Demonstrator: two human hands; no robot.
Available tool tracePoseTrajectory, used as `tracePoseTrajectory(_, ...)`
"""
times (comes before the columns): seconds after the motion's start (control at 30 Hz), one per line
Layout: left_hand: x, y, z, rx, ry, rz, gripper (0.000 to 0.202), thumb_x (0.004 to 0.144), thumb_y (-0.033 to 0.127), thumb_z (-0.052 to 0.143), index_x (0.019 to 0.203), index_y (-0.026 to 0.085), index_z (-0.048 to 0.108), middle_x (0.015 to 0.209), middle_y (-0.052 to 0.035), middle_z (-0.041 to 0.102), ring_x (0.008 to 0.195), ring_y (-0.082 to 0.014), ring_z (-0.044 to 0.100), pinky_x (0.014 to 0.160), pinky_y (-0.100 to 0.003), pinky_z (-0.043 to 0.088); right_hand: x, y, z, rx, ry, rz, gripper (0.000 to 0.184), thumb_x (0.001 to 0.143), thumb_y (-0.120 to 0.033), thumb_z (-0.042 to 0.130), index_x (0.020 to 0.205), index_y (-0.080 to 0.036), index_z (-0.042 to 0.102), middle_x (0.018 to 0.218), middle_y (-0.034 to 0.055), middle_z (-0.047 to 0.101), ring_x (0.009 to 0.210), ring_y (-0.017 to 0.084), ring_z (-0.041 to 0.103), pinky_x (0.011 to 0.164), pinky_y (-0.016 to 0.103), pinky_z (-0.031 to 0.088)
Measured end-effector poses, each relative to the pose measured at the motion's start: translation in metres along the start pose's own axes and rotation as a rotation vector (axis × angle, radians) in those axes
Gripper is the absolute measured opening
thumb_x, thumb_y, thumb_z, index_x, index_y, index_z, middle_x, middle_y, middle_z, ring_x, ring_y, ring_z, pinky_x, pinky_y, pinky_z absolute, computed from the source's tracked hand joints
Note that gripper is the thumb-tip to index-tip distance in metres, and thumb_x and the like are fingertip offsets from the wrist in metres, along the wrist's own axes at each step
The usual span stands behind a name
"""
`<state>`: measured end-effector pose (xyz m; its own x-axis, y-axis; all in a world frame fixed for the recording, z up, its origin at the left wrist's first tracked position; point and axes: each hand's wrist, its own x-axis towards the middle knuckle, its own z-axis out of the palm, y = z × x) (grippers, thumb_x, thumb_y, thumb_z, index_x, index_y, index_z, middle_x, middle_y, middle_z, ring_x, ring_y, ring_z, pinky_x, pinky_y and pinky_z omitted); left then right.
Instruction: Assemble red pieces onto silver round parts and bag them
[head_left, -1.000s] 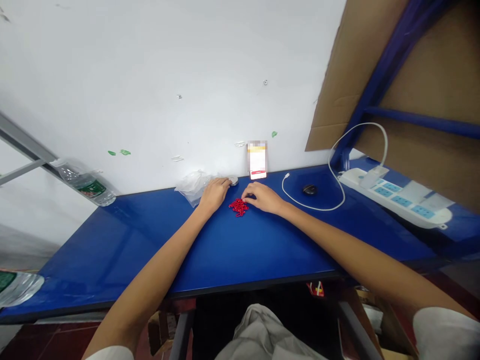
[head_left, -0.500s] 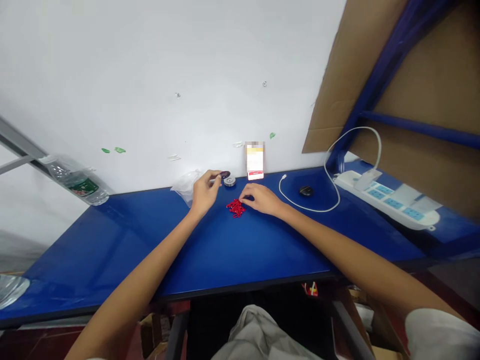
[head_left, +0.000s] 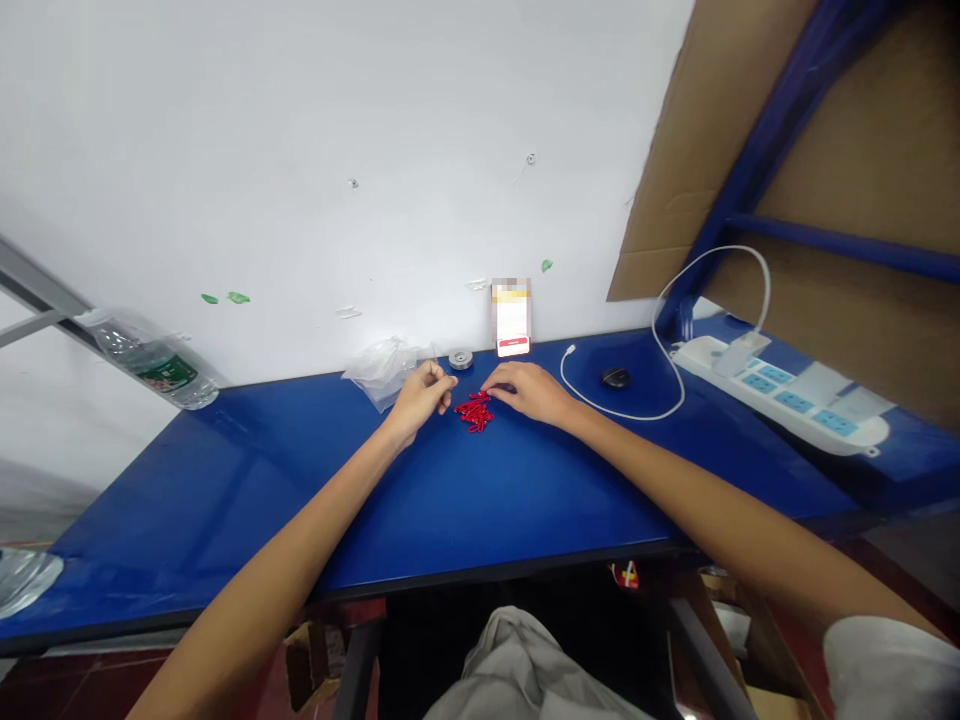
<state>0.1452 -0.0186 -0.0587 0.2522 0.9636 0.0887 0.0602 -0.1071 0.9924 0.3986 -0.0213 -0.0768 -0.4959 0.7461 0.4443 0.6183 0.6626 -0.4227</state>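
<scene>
A small heap of red pieces (head_left: 475, 411) lies on the blue table (head_left: 480, 500) near the wall. My left hand (head_left: 421, 394) is just left of the heap, its fingers pinched together; what they hold is hidden. To the right of the heap, my right hand (head_left: 531, 391) rests palm down with bent fingertips closed at its edge. A round grey metal disc (head_left: 460, 358) sits behind the hands by the wall.
A crumpled clear plastic bag (head_left: 381, 364) lies left of the disc. A small white and red card (head_left: 513, 320) leans on the wall. To the right are a white cable (head_left: 637, 412), a small black object (head_left: 616, 377) and a power strip (head_left: 795, 402). A water bottle (head_left: 154, 364) lies far left.
My left hand lifted a small dark round piece off the grey disc, then came down and towards the red heap. The right hand stayed at the heap.
</scene>
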Motion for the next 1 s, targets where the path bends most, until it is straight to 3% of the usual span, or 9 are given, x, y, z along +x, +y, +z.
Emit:
tracePoseTrajectory(0.1,-0.001,-0.003,0.003,-0.116,-0.028,-0.030,0.031,0.083,0.030,0.083,0.086,0.020,0.053,0.072,0.0027,0.061,0.061,-0.0106,0.059,0.055,-0.023,0.047,0.000,0.002,0.000,0.134,0.074,0.062,0.019,0.100,-0.018,0.070,0.109,-0.026,0.085,0.104,0.0032,0.083,0.085,0.019,0.075,0.078,0.030,0.055)
tracePoseTrajectory(0.27,-0.006,-0.004,0.009,-0.081,-0.089,0.058,0.040,0.074,0.025,0.093,0.098,0.018,0.061,0.098,-0.0015,0.069,0.072,-0.0106,0.064,0.068,-0.027,0.056,0.002,-0.005,0.000,0.472,0.174,0.158,0.016,0.093,-0.029,0.079,0.106,-0.022,0.084,0.098,0.0050,0.085,0.087,0.022,0.080,0.083,0.033,0.062)
tracePoseTrajectory(0.4,-0.011,0.002,0.014,-0.062,-0.110,0.076,0.038,0.080,0.031,0.091,0.107,0.018,0.067,0.108,-0.0042,0.072,0.082,-0.0138,0.069,0.079,-0.031,0.060,0.002,-0.016,-0.003,0.649,0.232,0.217,0.025,0.087,-0.038,0.085,0.105,-0.021,0.081,0.089,0.0041,0.084,0.076,0.022,0.080,0.080,0.035,0.064)
tracePoseTrajectory(0.57,-0.014,0.006,0.019,0.008,-0.171,0.144,0.036,0.087,0.042,0.087,0.112,0.019,0.075,0.097,-0.0043,0.076,0.084,-0.0184,0.073,0.084,-0.035,0.062,0.001,-0.024,-0.006,0.661,0.211,0.185,0.021,0.089,-0.038,0.081,0.104,-0.023,0.076,0.085,0.0017,0.082,0.074,0.021,0.080,0.077,0.035,0.064)
tracePoseTrajectory(0.77,-0.013,0.000,0.020,0.080,-0.140,0.230,0.037,0.085,0.046,0.089,0.108,0.018,0.082,0.097,-0.0061,0.078,0.083,-0.0197,0.073,0.080,-0.033,0.061,0.000,-0.026,-0.009,0.588,0.182,0.151,0.017,0.091,-0.035,0.079,0.102,-0.023,0.076,0.087,0.0020,0.083,0.076,0.021,0.080,0.078,0.034,0.063)
tracePoseTrajectory(1.0,-0.016,0.003,0.022,0.118,-0.034,0.279,0.030,0.089,0.045,0.085,0.105,0.019,0.084,0.095,-0.0062,0.080,0.082,-0.0206,0.072,0.077,-0.033,0.060,0.002,-0.030,-0.008,0.747,0.143,0.225,0.036,0.089,-0.052,0.085,0.103,-0.020,0.075,0.086,0.0037,0.081,0.074,0.019,0.077,0.074,0.033,0.062)
